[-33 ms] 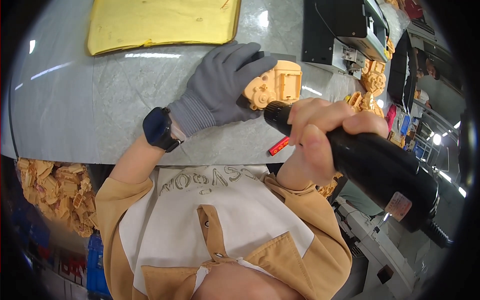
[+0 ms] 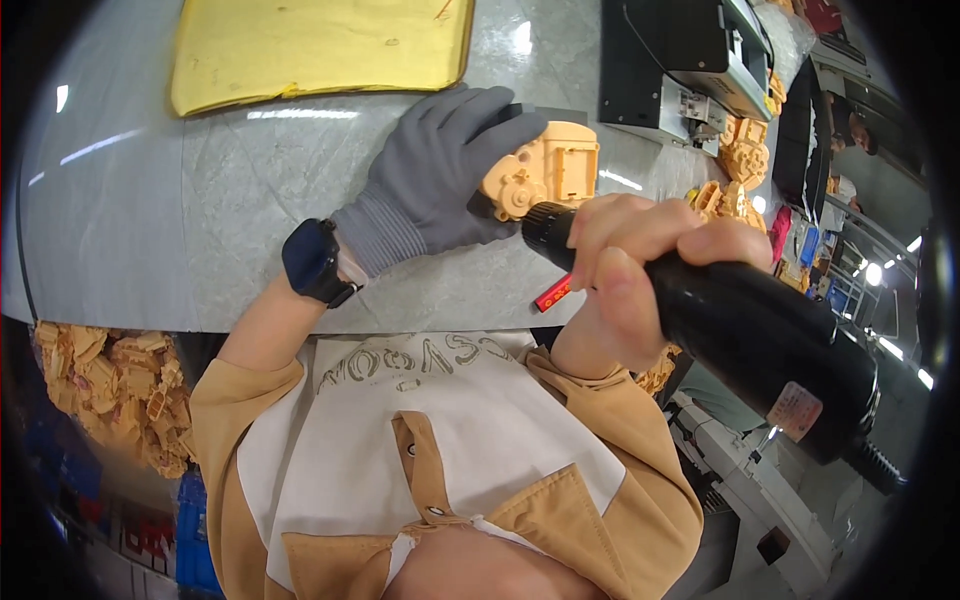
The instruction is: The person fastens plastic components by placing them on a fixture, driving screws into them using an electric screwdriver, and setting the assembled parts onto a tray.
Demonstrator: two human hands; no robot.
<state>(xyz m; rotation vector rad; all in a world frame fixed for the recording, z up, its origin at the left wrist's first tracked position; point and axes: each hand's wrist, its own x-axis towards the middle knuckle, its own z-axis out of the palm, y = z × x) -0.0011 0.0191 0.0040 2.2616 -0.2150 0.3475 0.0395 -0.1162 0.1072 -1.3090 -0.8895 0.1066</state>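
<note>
My left hand [image 2: 425, 170], in a grey knit glove, is wrapped round the left side of a light-orange plastic housing [image 2: 573, 168] on the table. Round bosses and a rectangular recess show on the housing's face. Behind it a dark grey block [image 2: 562, 115] is partly visible. In my bare right hand [image 2: 635, 250] is a black electric screwdriver [image 2: 775, 335], tilted with its ribbed nose at the housing's lower edge. The tip is hidden, so contact with a screw cannot be made out. Below the nose lies a small red stick [image 2: 552, 293].
A yellow tray [image 2: 320, 50] lies at the far left of the grey table [image 2: 260, 200]. A black machine [image 2: 655, 75] stands at the far right, with more orange housings [image 2: 745, 155] beside it. Orange parts are heaped [image 2: 115, 390] below the table's left edge. Another person is at far right.
</note>
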